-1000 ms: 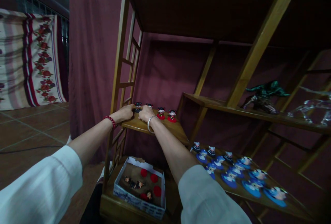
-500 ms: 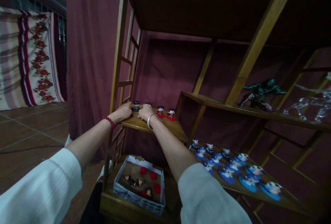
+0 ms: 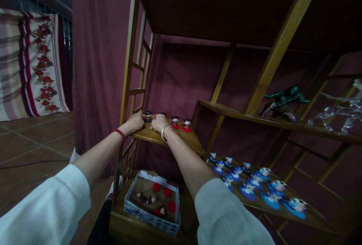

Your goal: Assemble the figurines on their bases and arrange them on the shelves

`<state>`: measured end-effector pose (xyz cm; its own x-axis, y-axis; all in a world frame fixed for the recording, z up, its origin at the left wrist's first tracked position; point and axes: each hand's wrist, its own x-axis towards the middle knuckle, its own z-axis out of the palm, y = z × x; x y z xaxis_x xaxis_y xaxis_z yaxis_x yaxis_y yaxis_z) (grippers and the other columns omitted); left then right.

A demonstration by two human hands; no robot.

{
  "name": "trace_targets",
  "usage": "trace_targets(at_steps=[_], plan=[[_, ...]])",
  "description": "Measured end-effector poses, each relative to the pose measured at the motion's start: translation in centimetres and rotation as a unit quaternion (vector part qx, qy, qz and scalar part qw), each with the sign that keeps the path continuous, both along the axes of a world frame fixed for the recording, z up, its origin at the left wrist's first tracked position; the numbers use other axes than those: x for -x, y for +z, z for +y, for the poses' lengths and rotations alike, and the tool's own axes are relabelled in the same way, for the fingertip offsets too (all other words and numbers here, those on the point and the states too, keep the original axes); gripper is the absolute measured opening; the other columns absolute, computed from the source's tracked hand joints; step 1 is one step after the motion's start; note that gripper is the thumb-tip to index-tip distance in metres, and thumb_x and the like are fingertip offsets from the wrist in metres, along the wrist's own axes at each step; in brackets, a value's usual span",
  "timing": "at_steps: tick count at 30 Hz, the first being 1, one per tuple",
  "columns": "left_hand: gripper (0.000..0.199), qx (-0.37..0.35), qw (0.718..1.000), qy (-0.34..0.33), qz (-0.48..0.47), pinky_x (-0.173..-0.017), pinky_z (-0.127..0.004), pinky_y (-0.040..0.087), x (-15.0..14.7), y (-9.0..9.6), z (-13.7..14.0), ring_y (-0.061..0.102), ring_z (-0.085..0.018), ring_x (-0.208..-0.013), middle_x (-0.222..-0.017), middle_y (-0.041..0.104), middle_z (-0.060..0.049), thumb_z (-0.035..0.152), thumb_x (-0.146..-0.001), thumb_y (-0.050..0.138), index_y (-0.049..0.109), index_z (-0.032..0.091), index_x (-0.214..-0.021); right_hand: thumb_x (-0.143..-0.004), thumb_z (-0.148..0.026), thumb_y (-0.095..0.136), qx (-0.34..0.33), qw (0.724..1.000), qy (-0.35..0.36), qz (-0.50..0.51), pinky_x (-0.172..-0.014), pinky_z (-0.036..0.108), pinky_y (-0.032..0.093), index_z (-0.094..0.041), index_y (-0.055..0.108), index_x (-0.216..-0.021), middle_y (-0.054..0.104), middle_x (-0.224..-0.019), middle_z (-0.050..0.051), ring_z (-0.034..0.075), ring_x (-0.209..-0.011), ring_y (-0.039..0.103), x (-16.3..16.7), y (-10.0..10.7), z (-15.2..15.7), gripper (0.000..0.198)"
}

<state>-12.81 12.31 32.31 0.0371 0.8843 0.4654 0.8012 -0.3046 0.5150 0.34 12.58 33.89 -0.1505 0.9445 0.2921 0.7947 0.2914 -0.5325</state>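
On a small wooden shelf (image 3: 151, 134), figurines with black hair buns stand in a row. The leftmost, a dark-based figurine (image 3: 148, 117), is between my hands. My left hand (image 3: 135, 121), with a red bead bracelet, has its bent fingers at the left side of this figurine. From the right, my right hand (image 3: 158, 122), wearing a silver bangle, brings its curled fingertips against the same figurine's base. Behind the right hand, only the head of a second figurine (image 3: 162, 113) shows. Two red-based figurines, one (image 3: 175, 121) and another (image 3: 186, 124), stand to the right.
Below, an open cardboard box (image 3: 152, 219) holds loose figurines and red discs. Several blue-based figurines (image 3: 247, 190) stand on a lower right shelf. A green dragon-like figure (image 3: 285, 101) and a clear animal figure (image 3: 339, 111) sit higher up. A lattice side frame (image 3: 126, 79) rises on the left.
My hands stay almost in place around the leftmost figurine, which looks slightly shifted or turned. The view has moved a little.
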Motion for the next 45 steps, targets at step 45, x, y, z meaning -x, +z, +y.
trace_targets(at_steps=[45], plan=[[0.048, -0.029, 0.984, -0.133, 0.118, -0.082, -0.024, 0.040, -3.7, 1.3, -2.5, 0.056, -0.017, -0.096, -0.104, 0.063, -0.003, 0.006, -0.068, 0.041, 0.054, 0.023, -0.111, -0.067, -0.006, 0.045, 0.024, 0.996, -0.030, 0.076, -0.048, 0.012, 0.042, -0.009, 0.065, -0.087, 0.068, -0.067, 0.008, 0.011, -0.059, 0.063, -3.8, -0.3, -2.7, 0.029]])
